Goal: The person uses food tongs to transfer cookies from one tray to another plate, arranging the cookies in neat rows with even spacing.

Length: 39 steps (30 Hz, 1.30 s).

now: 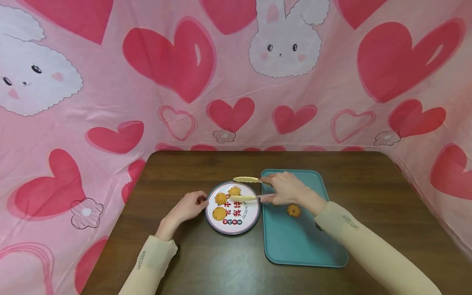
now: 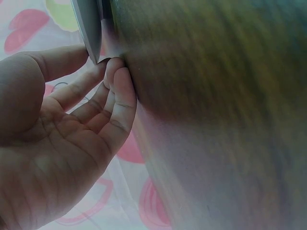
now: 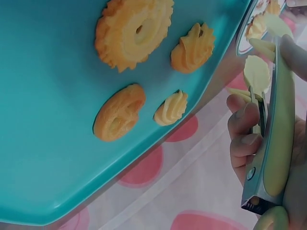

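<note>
My left hand [image 1: 189, 206] pinches the left rim of a white plate [image 1: 236, 230] with red lettering; in the left wrist view the thumb and index finger meet its edge [image 2: 91, 36]. Three cookies lie on the plate: a flower-shaped cookie [image 1: 234, 190], a swirled cookie [image 1: 221, 198] and a flat round cookie [image 1: 219, 213]. My right hand [image 1: 285, 189] grips a pair of yellow-tipped tongs [image 3: 280, 139]. The tong tips are spread apart, one over the plate beside the flower-shaped cookie, the other past its far rim. Nothing shows between them.
A teal tray [image 1: 295, 246] lies right of the plate, under my right arm. It bears several cookies: a ring-shaped cookie [image 3: 112, 38], a swirled cookie [image 3: 192, 50], a pretzel-shaped cookie [image 3: 115, 115] and a small piped cookie [image 3: 171, 109]. A pink heart-print cloth [image 1: 258, 94] hangs behind the wooden table [image 1: 206, 262].
</note>
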### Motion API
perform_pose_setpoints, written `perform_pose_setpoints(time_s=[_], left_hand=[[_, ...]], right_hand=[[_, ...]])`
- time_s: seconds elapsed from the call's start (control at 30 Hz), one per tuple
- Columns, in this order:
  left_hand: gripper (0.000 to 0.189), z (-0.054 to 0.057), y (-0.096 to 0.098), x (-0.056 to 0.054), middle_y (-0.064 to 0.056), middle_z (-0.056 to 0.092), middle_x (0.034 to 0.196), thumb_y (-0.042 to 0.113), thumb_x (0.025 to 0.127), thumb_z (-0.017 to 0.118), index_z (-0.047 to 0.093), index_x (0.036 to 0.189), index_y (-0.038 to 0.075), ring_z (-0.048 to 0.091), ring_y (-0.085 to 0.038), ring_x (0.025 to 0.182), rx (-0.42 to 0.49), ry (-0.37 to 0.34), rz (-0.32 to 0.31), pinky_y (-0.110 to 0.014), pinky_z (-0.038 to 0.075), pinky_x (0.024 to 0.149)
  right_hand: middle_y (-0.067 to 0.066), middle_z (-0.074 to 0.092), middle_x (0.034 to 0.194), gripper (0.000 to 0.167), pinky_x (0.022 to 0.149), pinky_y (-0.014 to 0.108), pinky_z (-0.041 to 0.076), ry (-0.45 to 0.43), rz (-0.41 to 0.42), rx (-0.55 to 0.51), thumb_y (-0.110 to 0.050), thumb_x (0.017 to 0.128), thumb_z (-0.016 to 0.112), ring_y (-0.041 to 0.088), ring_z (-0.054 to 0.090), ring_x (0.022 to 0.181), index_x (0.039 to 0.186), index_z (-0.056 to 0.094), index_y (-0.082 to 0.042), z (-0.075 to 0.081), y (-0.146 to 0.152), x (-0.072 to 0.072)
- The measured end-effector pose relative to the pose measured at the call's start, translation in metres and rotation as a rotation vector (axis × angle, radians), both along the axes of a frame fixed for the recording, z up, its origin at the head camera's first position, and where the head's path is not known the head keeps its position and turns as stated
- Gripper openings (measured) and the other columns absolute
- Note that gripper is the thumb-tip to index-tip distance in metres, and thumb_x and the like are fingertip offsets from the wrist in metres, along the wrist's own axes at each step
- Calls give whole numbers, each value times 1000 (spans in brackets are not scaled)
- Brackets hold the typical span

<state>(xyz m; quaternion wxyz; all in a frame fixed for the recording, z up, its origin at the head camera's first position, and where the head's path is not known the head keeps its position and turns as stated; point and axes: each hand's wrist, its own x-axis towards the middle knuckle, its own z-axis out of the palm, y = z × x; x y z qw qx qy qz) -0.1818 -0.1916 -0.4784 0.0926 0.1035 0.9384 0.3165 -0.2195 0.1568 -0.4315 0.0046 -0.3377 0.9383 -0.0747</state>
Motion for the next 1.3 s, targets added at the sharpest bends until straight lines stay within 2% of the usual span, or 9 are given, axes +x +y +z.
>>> perform_pose_setpoints(time_s=[0.17,0.23,0.37,0.47,0.7,0.83,0.97,1.2,1.3], left_hand=[[19,0,0,0,-1,59,80,16,95,68,69,108,3,53,-17,72,0,3,-6,-33,45,67],[19,0,0,0,-1,59,80,17,95,68,69,109,4,53,-17,72,2,-2,-2,-33,45,68],[19,0,0,0,-1,59,80,16,95,68,69,109,4,53,-17,72,3,-3,-1,-33,45,68],[19,0,0,0,-1,59,80,16,95,68,69,109,4,53,-17,72,4,-5,0,-33,45,67],[18,1,0,0,-1,59,80,16,94,68,69,108,4,52,-17,72,4,4,-7,-33,44,66],[18,1,0,0,-1,58,80,16,95,68,69,108,5,52,-17,72,3,-2,-1,-33,44,67],[17,1,-1,-1,-1,59,80,16,95,67,69,108,5,52,-17,72,-1,-3,-1,-33,45,67],[19,-1,-1,-1,0,59,80,16,95,67,69,109,5,53,-17,73,5,-1,-6,-33,45,68],[19,-1,-2,0,-1,59,81,17,95,67,69,109,5,53,-17,73,7,0,-7,-33,46,68]], right_hand=[[9,67,126,70,72,40,53,-6,-11,-30,-58,80,75,9,54,56,133,65,-13,4,7,-1],[10,66,127,73,69,38,52,-9,-27,-43,-59,79,75,9,53,53,134,64,-12,7,11,-2],[14,65,128,81,78,45,53,16,-51,-58,-62,77,75,20,67,74,136,61,-8,14,25,-3],[12,67,125,85,85,49,51,44,-64,-66,-65,76,74,25,68,92,137,60,-7,18,39,-3],[4,71,101,87,71,40,49,41,-103,-113,-63,73,78,14,58,75,136,60,-5,20,72,-3],[4,71,101,86,73,43,51,37,-138,-109,-62,73,80,19,63,81,136,60,-6,17,92,0],[5,71,107,88,76,45,51,41,-154,-93,-68,75,74,21,65,86,135,61,-6,13,113,4],[2,70,89,80,62,35,44,45,-168,-90,-59,75,80,10,49,63,130,65,-2,4,141,13],[7,73,99,79,65,38,48,38,-168,-95,-57,76,80,11,54,67,130,64,-1,-1,150,16]])
